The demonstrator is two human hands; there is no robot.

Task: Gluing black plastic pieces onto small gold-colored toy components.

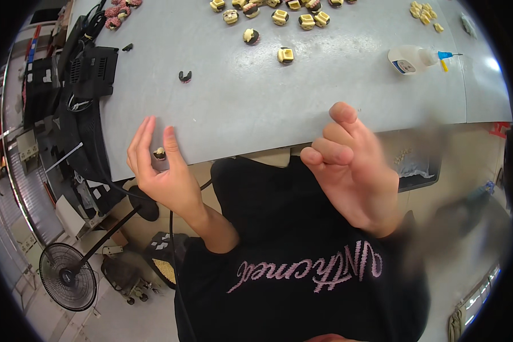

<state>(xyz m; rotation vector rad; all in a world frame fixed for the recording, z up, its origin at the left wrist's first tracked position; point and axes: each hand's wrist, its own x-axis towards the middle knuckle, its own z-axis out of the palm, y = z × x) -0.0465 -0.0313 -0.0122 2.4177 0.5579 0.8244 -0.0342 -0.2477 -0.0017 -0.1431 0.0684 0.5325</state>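
My left hand [168, 176] is at the near left edge of the grey table, with thumb and fingers apart. In the gap between them shows a small black-and-cream piece [159, 154]; no fingertip visibly pinches it. My right hand [356, 174] is raised in front of the table's near edge, its fingers loosely bent and spaced apart, with nothing visible in them. Farther in on the table lies a small black U-shaped piece [185, 76]. Beyond my hands sit a cream-and-black figure piece [285, 55] and another rounded one [251, 37].
Several similar cream-and-black pieces [279, 17] are grouped at the far edge. Pink bumpy pieces [114, 20] lie far left, small cream parts [424, 12] far right. A white squeeze bottle with blue needle tip [413, 60] lies at right. A black box [94, 71] borders the left.
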